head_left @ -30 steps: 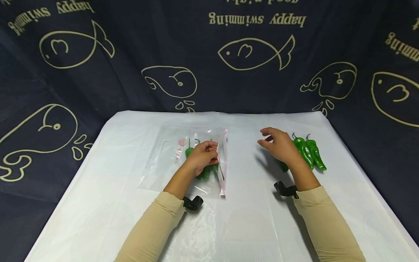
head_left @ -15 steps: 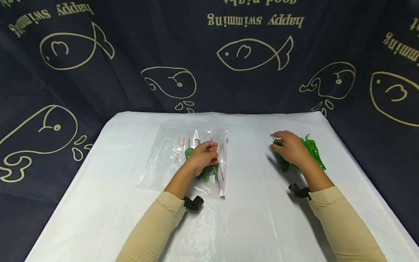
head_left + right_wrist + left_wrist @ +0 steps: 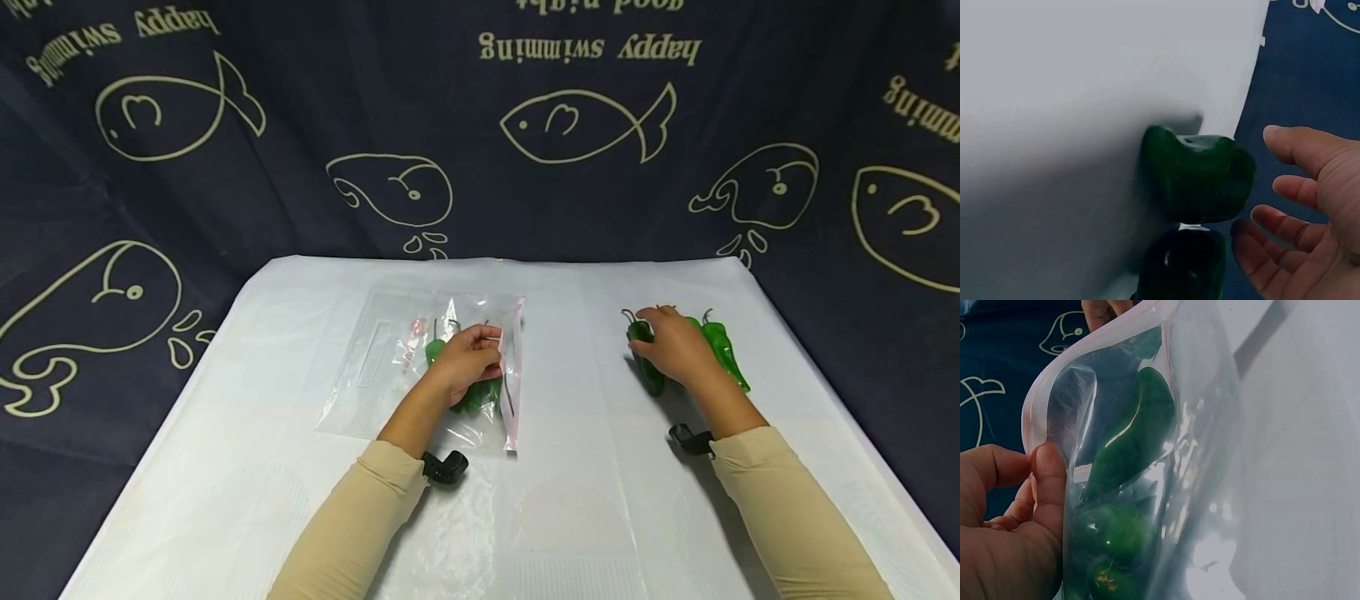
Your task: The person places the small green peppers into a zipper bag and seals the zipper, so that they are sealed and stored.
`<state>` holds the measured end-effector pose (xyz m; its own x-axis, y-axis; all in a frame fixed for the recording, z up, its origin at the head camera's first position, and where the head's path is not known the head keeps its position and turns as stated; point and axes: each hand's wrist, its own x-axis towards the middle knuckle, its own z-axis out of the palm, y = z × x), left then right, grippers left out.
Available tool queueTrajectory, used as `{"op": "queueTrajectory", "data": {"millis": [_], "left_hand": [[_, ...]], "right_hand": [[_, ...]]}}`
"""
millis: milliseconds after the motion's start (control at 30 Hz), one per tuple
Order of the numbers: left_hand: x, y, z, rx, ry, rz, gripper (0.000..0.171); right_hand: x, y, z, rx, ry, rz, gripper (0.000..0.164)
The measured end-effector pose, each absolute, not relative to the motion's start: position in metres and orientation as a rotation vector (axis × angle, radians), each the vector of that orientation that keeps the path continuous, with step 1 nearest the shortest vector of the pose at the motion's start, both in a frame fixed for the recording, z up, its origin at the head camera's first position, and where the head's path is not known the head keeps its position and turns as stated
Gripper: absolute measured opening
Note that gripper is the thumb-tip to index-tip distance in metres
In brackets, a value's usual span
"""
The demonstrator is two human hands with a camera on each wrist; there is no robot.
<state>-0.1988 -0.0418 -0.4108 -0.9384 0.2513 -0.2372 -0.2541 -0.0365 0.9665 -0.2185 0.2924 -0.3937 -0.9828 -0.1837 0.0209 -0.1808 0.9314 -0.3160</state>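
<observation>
My left hand (image 3: pixel 463 364) pinches the pink-edged opening of a clear zip bag (image 3: pixel 360 367) between thumb and fingers. The bag lies on the table with several green peppers (image 3: pixel 1135 431) inside it; in the left wrist view its mouth gapes. Over at the right, my right hand (image 3: pixel 678 346) hovers above a row of loose green peppers, covering part of them. A darker pepper (image 3: pixel 655 381) shows by its thumb, and a brighter one (image 3: pixel 722 350) lies on the far side. In the right wrist view the fingers are spread, close to a pepper's blunt end (image 3: pixel 1200 181).
A white cover (image 3: pixel 570 467) lies over the table. Behind its back edge hangs a dark blue curtain (image 3: pixel 465 100) printed with fish and whales. A black wrist camera (image 3: pixel 446 468) sits at the left cuff, another camera (image 3: pixel 691 440) at the right.
My right hand has moved right, over the loose peppers, uncovering the darker pepper on its left. My left hand keeps its pinch on the bag's edge.
</observation>
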Motion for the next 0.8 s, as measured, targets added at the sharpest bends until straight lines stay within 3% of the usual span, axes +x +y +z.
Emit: {"op": "queueTrajectory", "data": {"millis": [333,800], "left_hand": [[-0.1994,-0.0437,-0.4125,0.01,1.86,2.08,0.045],[-0.199,-0.0483,-0.4159,0.014,1.782,2.145,0.043]], "right_hand": [[-0.2238,0.2932,-0.3974,-0.221,2.997,-0.458,0.065],[-0.2268,0.2908,-0.3986,-0.211,2.946,-0.454,0.063]]}}
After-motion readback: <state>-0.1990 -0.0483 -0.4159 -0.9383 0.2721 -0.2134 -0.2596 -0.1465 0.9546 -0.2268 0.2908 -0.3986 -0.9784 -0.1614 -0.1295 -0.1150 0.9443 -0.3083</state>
